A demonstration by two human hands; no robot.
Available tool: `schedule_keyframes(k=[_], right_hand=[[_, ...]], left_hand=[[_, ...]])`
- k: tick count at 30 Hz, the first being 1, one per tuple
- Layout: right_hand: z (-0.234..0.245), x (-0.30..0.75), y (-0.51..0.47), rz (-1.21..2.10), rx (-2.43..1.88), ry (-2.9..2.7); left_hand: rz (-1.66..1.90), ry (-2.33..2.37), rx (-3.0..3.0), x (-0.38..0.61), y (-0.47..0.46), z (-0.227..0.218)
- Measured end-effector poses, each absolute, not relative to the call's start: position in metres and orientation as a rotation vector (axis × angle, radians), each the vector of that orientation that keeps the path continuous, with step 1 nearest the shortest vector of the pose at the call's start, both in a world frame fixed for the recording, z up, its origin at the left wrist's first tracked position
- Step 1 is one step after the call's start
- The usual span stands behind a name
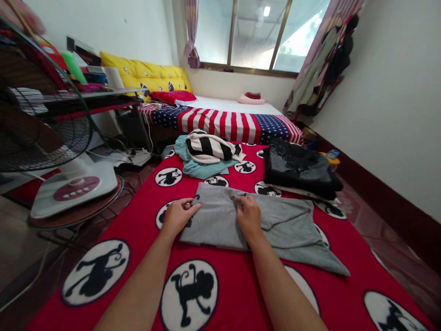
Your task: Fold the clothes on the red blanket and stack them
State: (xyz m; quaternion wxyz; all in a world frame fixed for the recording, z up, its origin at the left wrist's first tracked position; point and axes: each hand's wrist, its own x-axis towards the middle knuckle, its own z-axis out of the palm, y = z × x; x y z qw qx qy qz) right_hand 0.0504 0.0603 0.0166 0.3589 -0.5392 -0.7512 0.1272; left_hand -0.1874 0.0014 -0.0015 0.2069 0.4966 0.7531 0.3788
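Observation:
A grey shirt [220,216] lies folded into a long strip on the red blanket, with dark print showing at its left end. My left hand [177,216] is closed on the left edge of the cloth, thumb on top. Around the middle of the strip, my right hand [248,215] pinches the fabric and creases it. To the right the shirt runs on loosely, ending in a pointed corner near the blanket's right side.
Beyond the shirt sit a pile of teal and striped clothes [210,151] and a stack of dark folded clothes [298,165]. The red blanket [138,271] has monkey prints. A fan [74,184] stands on a stool at left; a bed [220,124] lies behind.

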Motion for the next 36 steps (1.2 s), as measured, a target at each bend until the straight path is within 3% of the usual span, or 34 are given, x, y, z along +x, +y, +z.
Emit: schedule_keyframes(k=[6,13,22,36], right_hand=[[0.012,0.059,0.065,0.395,-1.270,-1.850],[0.015,0.045,0.045,0.269,-1.598,-1.980],[0.018,0.064,0.053,0.697,-1.235,-1.602],[0.020,0.197,0.078,0.463,-1.442,-1.562]], left_hand=[[1.080,2.090,1.405,-0.183,0.000,0.003],[1.030,2.205,1.451,-0.177,-0.001,0.007],[1.071,2.112,1.461,-0.180,-0.002,0.002],[0.797,2.174,1.611,-0.162,-0.002,0.007]])
